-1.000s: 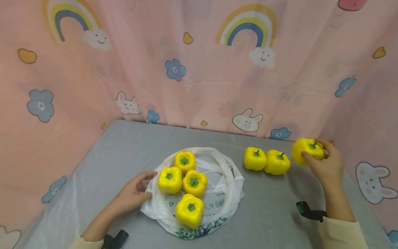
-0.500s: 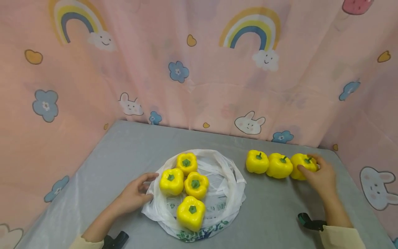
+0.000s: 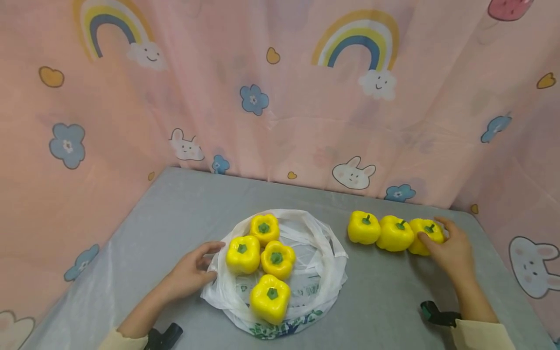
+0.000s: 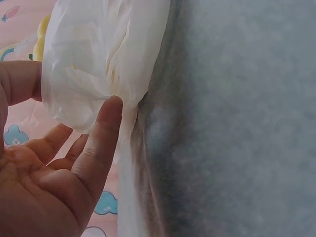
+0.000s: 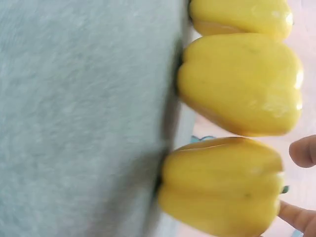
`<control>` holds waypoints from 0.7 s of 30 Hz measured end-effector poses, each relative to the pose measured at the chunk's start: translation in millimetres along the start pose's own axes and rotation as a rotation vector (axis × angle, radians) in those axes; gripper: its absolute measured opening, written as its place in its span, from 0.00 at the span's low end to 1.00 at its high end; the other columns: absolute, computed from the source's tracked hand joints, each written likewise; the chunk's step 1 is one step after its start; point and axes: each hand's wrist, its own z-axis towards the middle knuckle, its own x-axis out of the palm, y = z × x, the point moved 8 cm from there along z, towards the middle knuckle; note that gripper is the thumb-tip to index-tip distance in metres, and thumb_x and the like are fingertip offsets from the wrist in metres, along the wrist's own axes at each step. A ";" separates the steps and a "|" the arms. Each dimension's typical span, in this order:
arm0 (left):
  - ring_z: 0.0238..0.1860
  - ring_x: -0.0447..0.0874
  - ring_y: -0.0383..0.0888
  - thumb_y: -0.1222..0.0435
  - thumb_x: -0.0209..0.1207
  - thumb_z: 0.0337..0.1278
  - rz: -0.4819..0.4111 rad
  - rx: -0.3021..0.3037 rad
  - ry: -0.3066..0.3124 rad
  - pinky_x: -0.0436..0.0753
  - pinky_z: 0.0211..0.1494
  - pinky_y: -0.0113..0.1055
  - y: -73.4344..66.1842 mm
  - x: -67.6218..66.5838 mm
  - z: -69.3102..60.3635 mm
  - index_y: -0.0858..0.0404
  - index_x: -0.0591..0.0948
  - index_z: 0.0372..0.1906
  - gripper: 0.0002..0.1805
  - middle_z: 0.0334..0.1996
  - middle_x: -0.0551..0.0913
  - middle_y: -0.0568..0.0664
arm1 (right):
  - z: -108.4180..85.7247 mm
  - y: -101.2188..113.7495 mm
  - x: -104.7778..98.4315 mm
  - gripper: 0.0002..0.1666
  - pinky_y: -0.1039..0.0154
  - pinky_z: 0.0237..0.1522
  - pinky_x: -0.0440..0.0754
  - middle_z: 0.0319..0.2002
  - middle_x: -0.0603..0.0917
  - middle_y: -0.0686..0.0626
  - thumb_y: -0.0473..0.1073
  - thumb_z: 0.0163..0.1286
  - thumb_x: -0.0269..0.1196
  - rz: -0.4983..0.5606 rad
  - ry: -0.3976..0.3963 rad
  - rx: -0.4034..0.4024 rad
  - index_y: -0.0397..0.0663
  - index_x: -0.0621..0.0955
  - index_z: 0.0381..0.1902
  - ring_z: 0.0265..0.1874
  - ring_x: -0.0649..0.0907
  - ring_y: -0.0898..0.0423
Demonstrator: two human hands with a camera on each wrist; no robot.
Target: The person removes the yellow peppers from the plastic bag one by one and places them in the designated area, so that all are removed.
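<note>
A pink cloth (image 3: 297,136) printed with rainbows, rabbits, hearts and flowers hangs behind and beside the grey table (image 3: 192,204). On the table sits a white plastic bag (image 3: 334,262), spread wide open, with a green and blue print at its front. The left hand (image 3: 191,272) grasps the bag's left side loosely, its rim between thumb and index finger. The right hand (image 3: 452,250) is at the right end of a row, its fingers loosely spread around the end pepper (image 3: 424,236) in a released state; its thumb stands clear in the right wrist view, and I cannot tell whether another fingertip touches. That pepper rests on the table close beside the middle pepper (image 3: 395,234), with the left pepper (image 3: 364,227) next along, all yellow. Four more yellow peppers (image 3: 270,299) sit inside the bag, three clustered at its left and back, one at the front. Their short stems (image 3: 272,293) are green.
</note>
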 end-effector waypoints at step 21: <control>0.47 0.82 0.47 0.73 0.60 0.49 0.027 -0.012 -0.009 0.82 0.35 0.30 -1.5 -1.0 -1.8 0.57 0.71 0.64 0.33 0.65 0.72 0.61 | -53.0 123.3 -14.4 0.33 0.40 0.54 0.76 0.65 0.70 0.36 0.49 0.65 0.62 0.160 -0.057 -0.225 0.49 0.70 0.67 0.58 0.73 0.34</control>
